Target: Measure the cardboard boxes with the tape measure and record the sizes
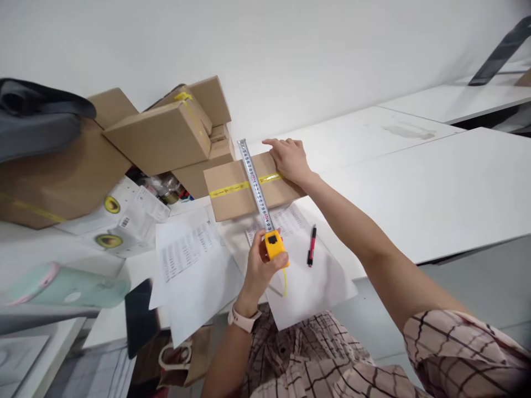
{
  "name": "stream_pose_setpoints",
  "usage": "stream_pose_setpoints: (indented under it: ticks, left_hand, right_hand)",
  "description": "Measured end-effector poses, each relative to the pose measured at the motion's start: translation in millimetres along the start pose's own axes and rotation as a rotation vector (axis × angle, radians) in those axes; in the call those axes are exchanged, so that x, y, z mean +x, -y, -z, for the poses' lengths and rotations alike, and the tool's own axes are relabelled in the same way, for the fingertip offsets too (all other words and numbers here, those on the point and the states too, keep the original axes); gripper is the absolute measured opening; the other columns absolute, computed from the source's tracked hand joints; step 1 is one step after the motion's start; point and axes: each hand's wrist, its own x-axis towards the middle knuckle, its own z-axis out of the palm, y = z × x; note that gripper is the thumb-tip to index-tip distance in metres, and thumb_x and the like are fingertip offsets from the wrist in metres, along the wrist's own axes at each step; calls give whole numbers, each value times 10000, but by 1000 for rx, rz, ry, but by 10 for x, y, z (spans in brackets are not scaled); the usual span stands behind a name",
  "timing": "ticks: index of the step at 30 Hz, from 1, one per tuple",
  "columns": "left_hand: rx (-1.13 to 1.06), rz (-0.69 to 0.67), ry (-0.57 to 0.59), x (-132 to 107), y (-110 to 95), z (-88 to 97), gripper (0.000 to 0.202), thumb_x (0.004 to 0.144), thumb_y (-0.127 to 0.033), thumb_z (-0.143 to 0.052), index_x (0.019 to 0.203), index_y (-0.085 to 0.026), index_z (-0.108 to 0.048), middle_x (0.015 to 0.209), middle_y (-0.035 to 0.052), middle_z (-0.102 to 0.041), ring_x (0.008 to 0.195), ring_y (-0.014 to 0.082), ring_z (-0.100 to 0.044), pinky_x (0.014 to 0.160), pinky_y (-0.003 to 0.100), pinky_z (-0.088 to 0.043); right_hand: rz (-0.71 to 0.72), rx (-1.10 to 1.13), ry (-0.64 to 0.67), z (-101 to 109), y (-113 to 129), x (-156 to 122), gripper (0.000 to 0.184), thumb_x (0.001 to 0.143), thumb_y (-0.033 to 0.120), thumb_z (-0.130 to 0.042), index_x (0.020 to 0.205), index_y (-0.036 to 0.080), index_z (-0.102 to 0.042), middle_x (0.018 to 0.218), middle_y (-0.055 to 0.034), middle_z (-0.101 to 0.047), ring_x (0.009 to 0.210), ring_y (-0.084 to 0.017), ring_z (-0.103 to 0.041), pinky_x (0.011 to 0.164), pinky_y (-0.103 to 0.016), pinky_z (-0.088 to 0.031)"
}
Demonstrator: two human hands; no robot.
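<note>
Left hand [258, 271]: closed around the tape measure [274, 241], thumb along the near side of the yellow case, fingers wrapped on the other.
Tape measure case: judged compact, firm and modest in weight; best held by its sides, as here, clear of the blade mouth.
Strap [285, 282]: thin, yellow, hanging from the case; looks limp.
Blade [256, 185]: drawn out across the box, its tip past the far edge. Judged springy and stiff along its length, liable to buckle if pushed sideways; edges probably thin, so handle by the flat.
Right hand [290, 160]: laid over the right end of the box, fingers partly extended; cannot tell whether it grips or merely steadies.
Box [277, 192]: cardboard, on the table [394, 182], at the far side of the printed sheets. Judged rigid at edges, yielding mid-panel, not slippery; contents and weight cannot be told. Best hold: both short ends.
Yellow packing tape [230, 189]: runs lengthwise along the box; glossy, probably slicker than card.
Pen [312, 246]: red and black, lying on the right sheet [307, 298]; light, likely to roll.
</note>
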Motion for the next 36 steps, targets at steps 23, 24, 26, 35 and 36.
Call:
stream_pose_setpoints:
  ticks: [23,24,26,35,36]
  left_hand:
    - [-2,125,8,-63,338,-164,637,714,-376,-854,1233,-240,-510,1314,121,-655,914,185,-652,839,354,-573]
    - [15,124,4,-66,331,-168,639,711,-365,-853,1236,-240,-510,1290,115,-664,919,189,-653,845,354,-568]
    - [37,133,-3,-100,305,-175,651,706,-352,-849,1249,-243,-507,1250,108,-677,921,198,-659,831,351,-561]
    - [173,2,-37,-770,22,-41,762,639,-220,-812,1320,-295,-477,1324,100,-619,1065,271,-643,918,394,-554]
    - [227,5,-40,-836,-4,2,760,629,-207,-806,1310,-295,-481,1316,97,-622,1058,271,-642,912,393,-554]
  right_hand:
    - [198,-51,143,-68,-84,-37,450,1058,431,-341,1485,414,-481,1227,-78,-557,1230,-353,-437,1040,-572,-296]
    - [197,-46,140,-69,-84,-40,454,1062,444,-323,1486,409,-481,1226,-81,-560,1233,-354,-442,1042,-577,-296]
    - [186,-38,133,-56,-69,-47,472,1071,471,-270,1487,403,-481,1217,-83,-569,1230,-348,-454,1047,-577,-298]
    - [78,-53,59,91,239,-561,607,1014,654,-280,1434,298,-534,1286,-128,-601,1246,-361,-459,1083,-558,-278]
    - [75,-46,56,79,273,-710,595,1010,649,-307,1426,296,-543,1315,-131,-598,1251,-362,-461,1084,-557,-275]
